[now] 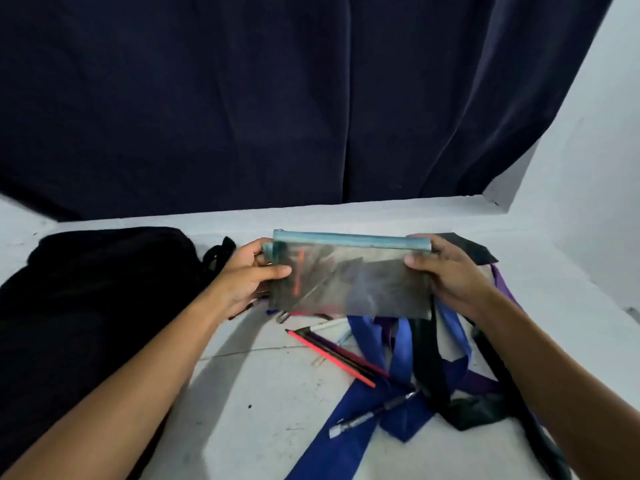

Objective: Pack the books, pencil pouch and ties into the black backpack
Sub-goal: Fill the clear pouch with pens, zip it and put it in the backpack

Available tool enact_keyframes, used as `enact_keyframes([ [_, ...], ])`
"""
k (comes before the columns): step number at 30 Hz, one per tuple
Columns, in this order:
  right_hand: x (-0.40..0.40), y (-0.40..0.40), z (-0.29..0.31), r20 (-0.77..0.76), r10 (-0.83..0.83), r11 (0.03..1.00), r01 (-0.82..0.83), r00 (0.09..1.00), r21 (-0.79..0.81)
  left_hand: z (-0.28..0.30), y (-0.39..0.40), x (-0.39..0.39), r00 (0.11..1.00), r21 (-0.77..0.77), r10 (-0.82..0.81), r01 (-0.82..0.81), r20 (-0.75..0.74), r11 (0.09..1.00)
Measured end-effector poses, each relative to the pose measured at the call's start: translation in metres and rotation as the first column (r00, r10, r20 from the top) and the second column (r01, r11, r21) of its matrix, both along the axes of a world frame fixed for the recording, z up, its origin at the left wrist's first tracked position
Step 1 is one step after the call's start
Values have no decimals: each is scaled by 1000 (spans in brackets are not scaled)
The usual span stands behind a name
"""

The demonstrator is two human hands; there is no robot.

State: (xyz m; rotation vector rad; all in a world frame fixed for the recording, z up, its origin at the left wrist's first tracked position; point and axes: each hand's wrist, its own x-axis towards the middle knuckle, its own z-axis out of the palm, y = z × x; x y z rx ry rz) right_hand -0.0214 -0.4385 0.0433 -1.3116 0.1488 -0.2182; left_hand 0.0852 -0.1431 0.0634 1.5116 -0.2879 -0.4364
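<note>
I hold the pencil pouch (pixel 349 275) above the counter (pixel 259 393), over the ties (pixel 415 358), with the backpack (pixel 86 289) to the left. It looks light and floppy, so its ends suit best. Left hand (pixel 246 275) and right hand (pixel 446 275) each pinch an end, forearms stretched forward.

The white surface (pixel 263 410) was scuffed and speckled with small dark marks, and a faint seam ran across it. A black backpack (pixel 86 306) lay on its left side, with a strap loop (pixel 216 254) at its far right corner. On the right lay a tangle of blue, purple and black ties (pixel 446 368). Near the middle, red and dark pencils (pixel 332 355) lay side by side, touching the ties, and a pen (pixel 374 412) lay nearer, across a blue tie
</note>
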Motion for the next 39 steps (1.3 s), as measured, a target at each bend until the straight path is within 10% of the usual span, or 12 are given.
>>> enact_keyframes([
  [11, -19, 84, -3, -325, 412, 803, -508, 851, -312, -9, 133, -43, 952, 458, -261, 163, 160, 874],
  [28, -89, 112, -15, -569, 322, 594, -630, 756, -500, -29, 128, -70, 681, 667, -697, 414, 225, 619],
  [39, -91, 122, 2, -533, 378, 630, -632, 757, -451, -28, 102, -86, 846, 662, -531, 366, 56, 653],
])
